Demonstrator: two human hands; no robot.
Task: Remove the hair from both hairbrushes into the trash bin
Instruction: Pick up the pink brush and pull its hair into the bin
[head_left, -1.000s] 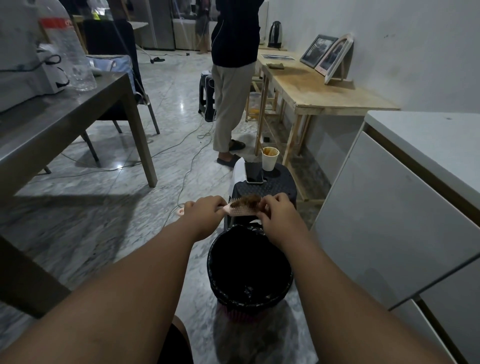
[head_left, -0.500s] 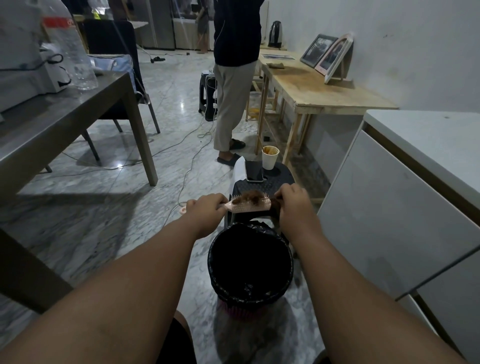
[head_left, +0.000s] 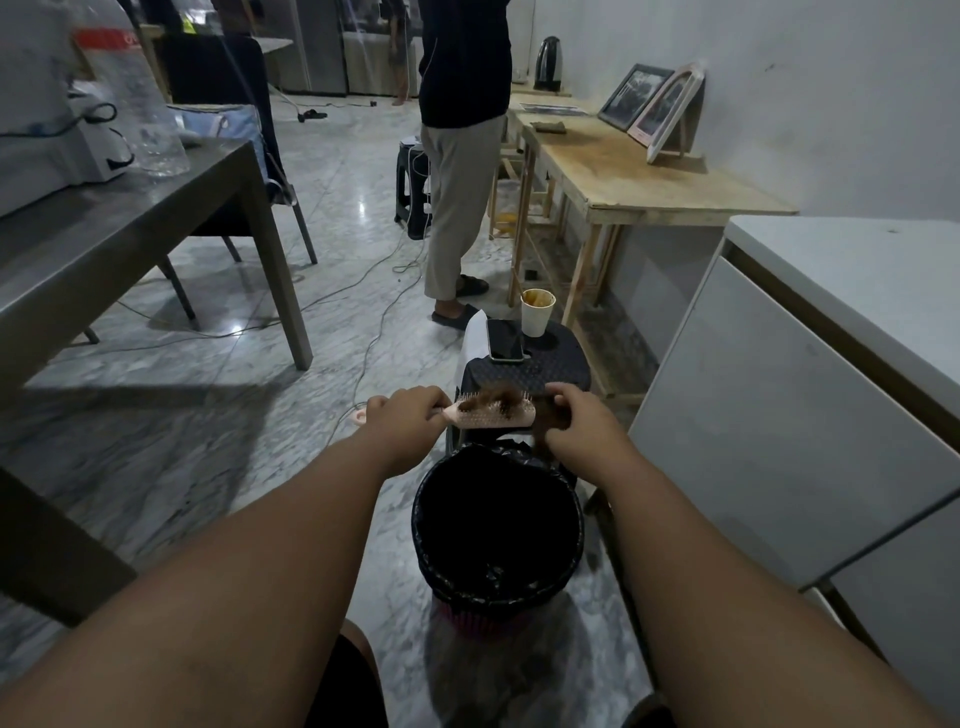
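A pink hairbrush (head_left: 493, 417) lies level in the air above the far rim of the trash bin (head_left: 563, 566), bristles facing me. My left hand (head_left: 405, 423) is shut on its handle. A clump of brown hair (head_left: 493, 402) sits in the bristles and trails off the right end. My right hand (head_left: 582, 421) is closed on that trailing hair at the brush tip. The bin is lined with a black bag and stands on the floor between my arms. Only one hairbrush is in view.
A black stool (head_left: 524, 371) behind the bin carries a phone (head_left: 504, 340) and a paper cup (head_left: 536, 313). A person (head_left: 462, 156) stands further back by a wooden table (head_left: 649, 182). A white cabinet (head_left: 779, 415) is on the right, a grey table (head_left: 130, 223) on the left. Cables cross the floor.
My right hand has slid from the middle of the brush to its right end, drawing hair with it. The brush and my left hand have held roughly still.
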